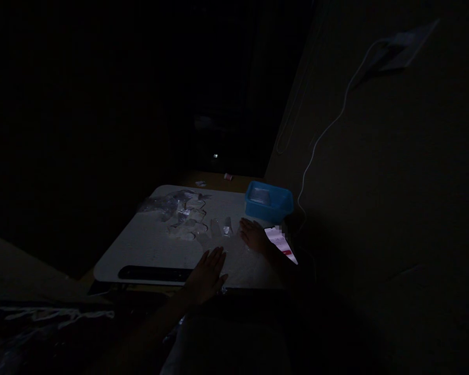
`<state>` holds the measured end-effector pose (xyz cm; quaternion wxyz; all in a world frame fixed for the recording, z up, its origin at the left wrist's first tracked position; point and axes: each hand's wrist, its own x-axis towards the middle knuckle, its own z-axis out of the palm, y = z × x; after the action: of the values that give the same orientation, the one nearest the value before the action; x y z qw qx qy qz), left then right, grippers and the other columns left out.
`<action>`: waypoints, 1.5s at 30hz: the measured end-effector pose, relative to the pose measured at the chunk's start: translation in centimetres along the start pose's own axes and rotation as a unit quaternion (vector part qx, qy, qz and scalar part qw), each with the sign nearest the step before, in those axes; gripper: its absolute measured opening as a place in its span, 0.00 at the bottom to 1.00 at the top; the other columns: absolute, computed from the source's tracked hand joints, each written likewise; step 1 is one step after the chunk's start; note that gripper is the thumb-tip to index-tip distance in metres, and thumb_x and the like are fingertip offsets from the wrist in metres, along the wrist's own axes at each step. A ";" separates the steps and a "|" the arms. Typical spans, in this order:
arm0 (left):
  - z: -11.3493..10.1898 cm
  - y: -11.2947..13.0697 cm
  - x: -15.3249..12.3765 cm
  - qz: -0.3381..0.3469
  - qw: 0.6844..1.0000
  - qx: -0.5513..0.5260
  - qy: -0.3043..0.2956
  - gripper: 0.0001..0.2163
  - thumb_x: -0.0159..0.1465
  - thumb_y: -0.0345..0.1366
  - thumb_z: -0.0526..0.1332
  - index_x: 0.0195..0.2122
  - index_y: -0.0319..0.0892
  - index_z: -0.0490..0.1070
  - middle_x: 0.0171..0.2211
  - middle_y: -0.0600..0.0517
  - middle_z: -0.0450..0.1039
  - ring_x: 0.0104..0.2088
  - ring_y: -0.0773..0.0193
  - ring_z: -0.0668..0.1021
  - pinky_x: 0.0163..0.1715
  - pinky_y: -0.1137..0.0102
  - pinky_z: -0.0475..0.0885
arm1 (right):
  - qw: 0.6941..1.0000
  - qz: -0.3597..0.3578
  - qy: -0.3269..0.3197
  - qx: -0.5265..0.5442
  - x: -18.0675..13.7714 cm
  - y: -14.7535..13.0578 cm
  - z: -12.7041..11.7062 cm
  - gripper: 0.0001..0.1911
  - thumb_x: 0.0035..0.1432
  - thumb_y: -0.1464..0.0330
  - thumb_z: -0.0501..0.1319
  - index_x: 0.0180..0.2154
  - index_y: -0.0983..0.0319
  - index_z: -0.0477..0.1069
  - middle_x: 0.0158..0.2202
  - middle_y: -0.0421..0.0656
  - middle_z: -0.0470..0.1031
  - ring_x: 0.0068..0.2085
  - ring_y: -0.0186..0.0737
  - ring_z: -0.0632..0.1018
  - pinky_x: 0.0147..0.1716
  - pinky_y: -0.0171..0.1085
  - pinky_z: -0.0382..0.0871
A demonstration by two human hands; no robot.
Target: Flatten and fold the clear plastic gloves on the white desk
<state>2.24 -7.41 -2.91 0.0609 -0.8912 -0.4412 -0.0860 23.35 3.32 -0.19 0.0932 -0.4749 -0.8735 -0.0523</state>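
Note:
Very little light falls on the scene. My left hand (208, 273) is over the front edge of a white lap table (148, 245), its fingers stretched out and nothing held. Further right, my right hand (253, 234) rests on or just above the tabletop, fingers extended, between a small clear plastic packet (227, 227) and a lit phone (282, 246). Another clear packet (215, 228) lies left of the first. A heap of crumpled clear plastic (180, 208) covers the table's back left. Behind my right hand stands a blue plastic basket (266, 208) with a clear item inside.
A dark slot (152, 273) runs along the table's front edge. Past the back edge, a small red-and-white item (228, 177) sits on a brown surface. On the right wall, a white cable (344, 104) hangs from a socket plate (408, 47) down toward the phone.

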 end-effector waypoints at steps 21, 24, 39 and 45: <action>0.4 0.1 -0.1 0.006 1.000 0.001 0.023 0.27 0.64 0.47 0.39 0.58 0.33 0.52 0.59 0.40 0.53 0.60 0.55 0.55 0.57 0.59 0.49 | 1.000 0.011 -0.007 -0.027 -1.4 -5.5 -1.0 0.20 0.62 0.62 0.43 0.54 0.57 0.59 0.60 0.46 0.53 0.61 0.44 0.51 0.53 0.48 0.47; 0.3 0.2 -0.1 0.008 1.000 -0.004 0.025 0.27 0.64 0.47 0.39 0.59 0.33 0.51 0.59 0.40 0.52 0.60 0.55 0.55 0.57 0.59 0.49 | 0.998 0.046 -0.012 -0.036 -0.7 -5.3 -0.8 0.21 0.62 0.61 0.42 0.54 0.57 0.59 0.60 0.47 0.54 0.61 0.44 0.52 0.53 0.49 0.47; 0.0 0.3 0.0 -0.002 1.000 -0.025 0.003 0.28 0.64 0.48 0.38 0.59 0.32 0.49 0.59 0.39 0.51 0.60 0.55 0.54 0.57 0.58 0.49 | 0.995 -0.098 -0.028 0.006 -0.5 -6.2 -1.2 0.21 0.61 0.65 0.44 0.54 0.63 0.58 0.58 0.47 0.59 0.58 0.38 0.58 0.55 0.44 0.48; 0.2 0.3 -0.2 -0.003 1.000 -0.023 0.009 0.27 0.64 0.47 0.40 0.59 0.34 0.50 0.60 0.40 0.51 0.60 0.56 0.53 0.58 0.59 0.48 | 0.999 -0.044 -0.024 0.006 1.3 -5.5 0.4 0.23 0.63 0.62 0.41 0.57 0.63 0.53 0.60 0.48 0.53 0.60 0.38 0.55 0.57 0.49 0.44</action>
<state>2.40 -7.68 -3.13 0.0439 -0.8901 -0.4415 -0.1042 17.98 1.48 -0.32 0.0726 -0.4365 -0.8959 -0.0402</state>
